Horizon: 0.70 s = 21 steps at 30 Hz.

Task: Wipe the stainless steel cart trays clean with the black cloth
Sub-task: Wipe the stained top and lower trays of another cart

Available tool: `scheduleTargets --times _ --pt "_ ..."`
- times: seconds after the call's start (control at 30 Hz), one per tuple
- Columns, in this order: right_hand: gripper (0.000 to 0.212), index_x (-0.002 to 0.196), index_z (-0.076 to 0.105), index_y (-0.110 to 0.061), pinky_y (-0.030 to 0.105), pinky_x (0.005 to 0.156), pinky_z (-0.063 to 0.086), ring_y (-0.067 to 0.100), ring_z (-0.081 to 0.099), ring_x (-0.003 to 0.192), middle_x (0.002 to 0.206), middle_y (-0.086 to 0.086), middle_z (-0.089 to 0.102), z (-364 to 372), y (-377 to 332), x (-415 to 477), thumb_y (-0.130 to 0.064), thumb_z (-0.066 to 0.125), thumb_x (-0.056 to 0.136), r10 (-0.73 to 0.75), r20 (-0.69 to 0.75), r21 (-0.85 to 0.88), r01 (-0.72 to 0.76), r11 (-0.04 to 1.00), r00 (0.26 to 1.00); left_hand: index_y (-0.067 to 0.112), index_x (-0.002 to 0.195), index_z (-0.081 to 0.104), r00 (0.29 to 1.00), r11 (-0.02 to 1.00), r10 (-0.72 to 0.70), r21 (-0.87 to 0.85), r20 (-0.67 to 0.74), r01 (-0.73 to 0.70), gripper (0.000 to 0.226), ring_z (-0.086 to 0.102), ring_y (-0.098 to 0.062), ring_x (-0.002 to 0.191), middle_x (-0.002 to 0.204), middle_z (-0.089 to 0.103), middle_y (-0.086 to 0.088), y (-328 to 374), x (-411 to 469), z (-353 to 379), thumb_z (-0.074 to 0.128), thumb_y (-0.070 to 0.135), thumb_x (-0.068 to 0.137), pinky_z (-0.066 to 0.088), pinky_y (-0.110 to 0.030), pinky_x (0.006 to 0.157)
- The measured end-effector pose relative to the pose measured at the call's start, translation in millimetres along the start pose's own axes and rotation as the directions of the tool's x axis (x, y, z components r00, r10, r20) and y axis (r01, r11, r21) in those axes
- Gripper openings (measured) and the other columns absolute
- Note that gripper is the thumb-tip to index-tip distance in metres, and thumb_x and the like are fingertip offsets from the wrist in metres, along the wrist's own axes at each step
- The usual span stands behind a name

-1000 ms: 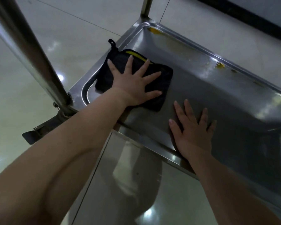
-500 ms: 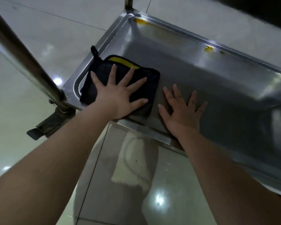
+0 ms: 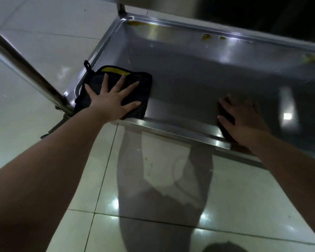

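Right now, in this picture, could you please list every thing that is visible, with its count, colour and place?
tray: one, silver steel, upper right of view.
black cloth: one, black with a yellow patch, flat in the tray's near-left corner.
stains: several, yellow-brown, along the tray's far rim.
near post: one, silver, slanting at the left, beside the cloth's corner.
far post: one, silver, at the tray's far-left corner.
dark metal part: one, at the near post's foot; too blurred to name.
floor tiles: many, pale, glossy, around the cart.
left hand: fingers spread, presses on the cloth.
right hand: blurred, flat on bare tray by the near rim, apart from the cloth.
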State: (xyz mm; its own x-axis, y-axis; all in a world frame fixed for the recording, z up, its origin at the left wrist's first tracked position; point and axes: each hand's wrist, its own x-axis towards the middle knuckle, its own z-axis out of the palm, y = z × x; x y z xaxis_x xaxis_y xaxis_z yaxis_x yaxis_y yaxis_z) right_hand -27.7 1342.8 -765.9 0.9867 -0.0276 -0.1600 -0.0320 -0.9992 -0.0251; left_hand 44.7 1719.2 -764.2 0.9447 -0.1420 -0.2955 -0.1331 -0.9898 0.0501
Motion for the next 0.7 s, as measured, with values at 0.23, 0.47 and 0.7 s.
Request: scheduleTargets --times 0.23,0.47,0.7 --pt "0.062 0.149 -0.008 -0.055 0.061 0.116 -0.005 0.04 -0.012 0.148 0.164 -0.003 -0.014 16 25 -20 -0.069 0.018 0.094 0.326 0.101 0.047 -0.332 0.942 0.94 0.063 0.142 -0.017 0.993 0.992 0.121 0.038 -0.007 -0.121 0.069 -0.023 -0.037 0.147 0.16 -0.024 0.016 116 -1 6 0.01 0.084 0.083 -0.006 -0.081 0.101" --pt "0.054 0.155 0.022 -0.034 0.057 0.118 -0.004 0.025 0.002 0.151 0.164 -0.011 0.01 9 58 -19 -0.035 0.034 0.102 0.253 0.046 0.245 -0.257 0.935 0.966 0.057 0.148 -0.011 0.934 0.933 0.357 0.053 -0.021 -0.355 0.072 -0.026 -0.042 0.144 0.163 -0.019 0.01 274 -34 29 0.012 0.084 0.085 -0.012 -0.082 0.096" --pt "0.051 0.152 0.03 -0.03 0.057 0.117 0.0 0.026 0.009 0.151 0.163 -0.007 0.018 15 135 -23 -0.042 0.033 0.103 0.337 -0.072 0.192 -0.319 0.928 0.939 0.058 0.146 -0.016 0.952 0.952 0.303 0.037 0.033 -0.304 0.071 -0.031 -0.044 0.141 0.16 -0.026 0.011 301 -40 32 0.013 0.083 0.086 -0.014 -0.083 0.095"
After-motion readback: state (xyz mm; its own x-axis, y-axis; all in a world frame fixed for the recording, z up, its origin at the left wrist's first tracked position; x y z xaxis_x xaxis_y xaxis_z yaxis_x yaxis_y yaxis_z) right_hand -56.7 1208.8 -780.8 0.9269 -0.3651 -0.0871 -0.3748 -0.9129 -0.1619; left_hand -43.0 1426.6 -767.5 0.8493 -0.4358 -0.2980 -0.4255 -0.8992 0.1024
